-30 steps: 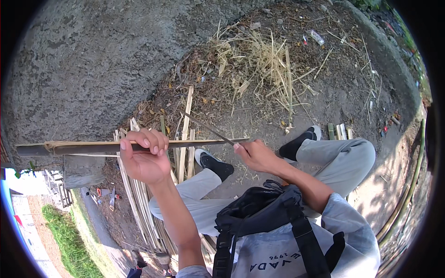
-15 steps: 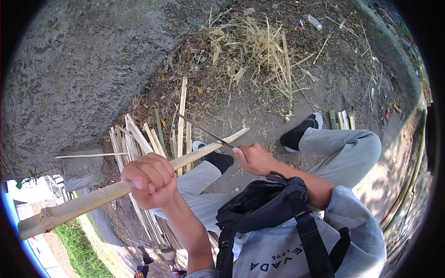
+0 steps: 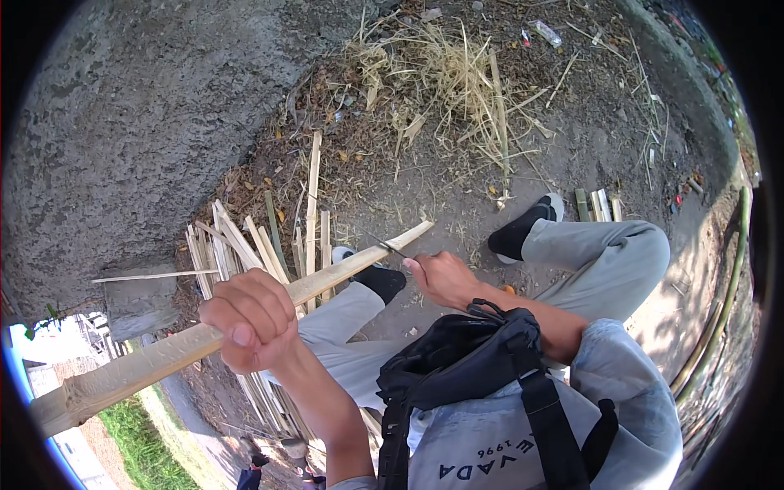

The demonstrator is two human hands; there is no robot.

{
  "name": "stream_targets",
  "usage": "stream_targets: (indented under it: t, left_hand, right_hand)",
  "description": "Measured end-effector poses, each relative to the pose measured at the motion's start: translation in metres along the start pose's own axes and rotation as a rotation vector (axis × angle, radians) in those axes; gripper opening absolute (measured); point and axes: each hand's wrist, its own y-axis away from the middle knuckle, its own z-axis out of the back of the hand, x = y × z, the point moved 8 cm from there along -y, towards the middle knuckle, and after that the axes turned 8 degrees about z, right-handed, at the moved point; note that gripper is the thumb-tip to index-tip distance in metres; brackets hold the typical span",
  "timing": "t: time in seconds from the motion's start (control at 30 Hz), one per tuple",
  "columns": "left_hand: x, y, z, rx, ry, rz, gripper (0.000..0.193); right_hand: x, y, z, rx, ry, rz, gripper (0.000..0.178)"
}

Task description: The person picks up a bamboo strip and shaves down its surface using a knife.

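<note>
A long pale bamboo strip point(image 3: 335, 273) slants across my lap, with its wide knobbed end at the far left and its thin tip at the middle. My left hand point(image 3: 251, 320) is closed round it in a fist, left of my knees. In my right hand point(image 3: 445, 278) is a knife point(image 3: 385, 243), its dark narrow blade lying across the strip near the thin tip. The knife's handle is hidden inside my fingers. Both ends of the strip hang clear of the ground.
Several split bamboo strips point(image 3: 245, 237) lie in a pile beside my left leg. A heap of dry shavings point(image 3: 457, 90) covers the ground ahead. A rough concrete block point(image 3: 139, 139) rises at the upper left. A black bag point(image 3: 465, 359) hangs at my chest. Green poles point(image 3: 731, 286) lie far right.
The knife blade shows much shorter across the strip, its angle changed. My left hand and the strip sit slightly further left. The whole view has shifted a little.
</note>
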Motion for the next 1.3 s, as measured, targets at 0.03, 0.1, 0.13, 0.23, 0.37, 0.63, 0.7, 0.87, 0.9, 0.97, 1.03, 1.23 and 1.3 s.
stream_targets:
  t: [0.03, 0.1, 0.13, 0.23, 0.37, 0.63, 0.7, 0.87, 0.9, 0.97, 1.03, 1.23, 1.3]
  left_hand:
    - [-0.001, -0.002, -0.007, 0.016, -0.018, 0.007, 0.023]
    - [0.000, -0.002, -0.011, 0.023, -0.035, 0.015, 0.030]
    - [0.002, -0.003, -0.013, 0.038, -0.017, 0.012, 0.029]
    - [0.000, 0.003, -0.005, 0.056, 0.020, 0.011, 0.024]
    - [-0.004, 0.003, -0.010, 0.098, 0.058, 0.022, 0.022]
    - [-0.008, 0.010, -0.006, 0.137, 0.074, 0.037, 0.022]
    - [-0.011, 0.013, -0.008, 0.153, 0.078, 0.029, 0.022]
    - [-0.011, 0.023, 0.018, -0.208, -0.090, -0.057, 0.033]
    - [-0.011, 0.025, 0.013, -0.217, -0.097, -0.064, 0.033]
    - [-0.020, 0.045, 0.030, -0.851, -0.341, -0.149, 0.041]
    - [-0.018, 0.042, 0.021, -0.921, -0.398, -0.145, 0.042]
    - [-0.015, 0.046, 0.021, -0.997, -0.484, -0.140, 0.044]
    - [-0.021, 0.043, 0.016, -1.042, -0.493, -0.203, 0.043]
  right_hand:
    - [0.004, 0.001, 0.000, 0.005, -0.001, -0.004, 0.047]
    - [0.017, 0.002, 0.002, -0.016, -0.015, 0.066, 0.046]
    - [0.004, 0.001, -0.002, -0.015, -0.017, 0.062, 0.046]
    - [-0.025, -0.010, -0.010, 0.014, 0.029, -0.069, 0.045]
    - [0.000, -0.002, -0.012, 0.055, 0.019, -0.031, 0.047]
    - [-0.008, -0.004, -0.021, 0.062, -0.006, -0.060, 0.049]
    - [0.002, 0.002, -0.020, 0.017, -0.020, 0.019, 0.049]
    - [-0.040, -0.008, -0.027, 0.041, -0.037, -0.157, 0.046]
    - [-0.025, -0.008, -0.021, 0.027, -0.073, -0.131, 0.046]
    - [0.009, -0.001, -0.011, -0.003, -0.086, -0.022, 0.046]
    - [0.018, -0.001, -0.010, -0.050, -0.112, 0.080, 0.047]
    - [-0.038, -0.008, -0.020, -0.003, -0.077, -0.222, 0.046]
    - [0.018, -0.006, -0.001, -0.079, -0.164, 0.037, 0.050]
